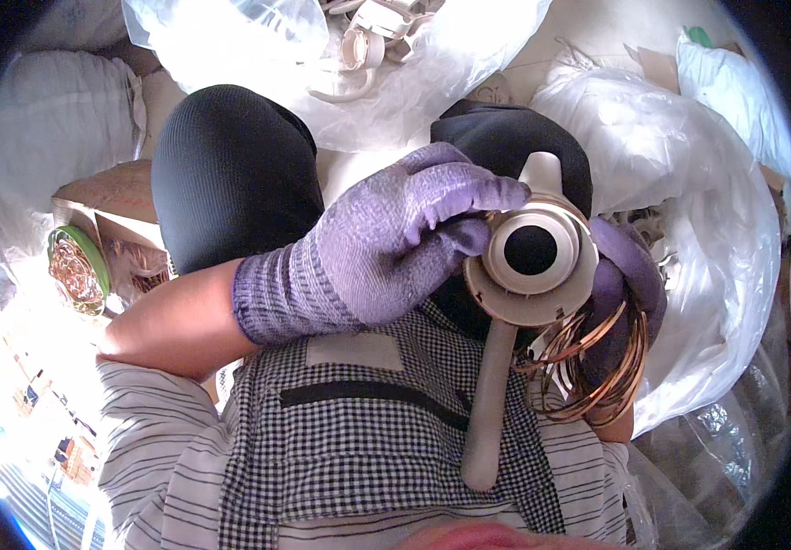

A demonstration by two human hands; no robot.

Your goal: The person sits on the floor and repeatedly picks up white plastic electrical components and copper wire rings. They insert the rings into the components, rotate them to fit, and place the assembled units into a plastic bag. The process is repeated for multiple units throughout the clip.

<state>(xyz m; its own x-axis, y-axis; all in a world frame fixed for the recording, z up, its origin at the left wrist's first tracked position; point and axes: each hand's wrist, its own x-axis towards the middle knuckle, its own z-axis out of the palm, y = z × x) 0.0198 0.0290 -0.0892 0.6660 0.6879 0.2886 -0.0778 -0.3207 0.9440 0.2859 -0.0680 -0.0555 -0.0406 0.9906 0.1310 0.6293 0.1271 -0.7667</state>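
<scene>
A cream plastic part (492, 284) with a round flanged ring, a dark opening in its middle and two long arms is held up over my lap. My left hand (386, 234), in a purple glove, is at the ring's left edge, fingers curled and fingertips against the rim; what they pinch is hidden. Behind the right edge my right hand (629, 266), also gloved, closes round the part. Loops of copper wire (629, 367) hang at that hand, and a copper-coloured strand runs along the ring's upper rim.
A clear plastic bag (258, 37) ahead holds several cream plastic pieces (363, 46). Another large clear bag (716, 247) stands on the right. Left of my knee are a cardboard box (107, 202) and a green-rimmed round container (93, 252) with copper wire in it.
</scene>
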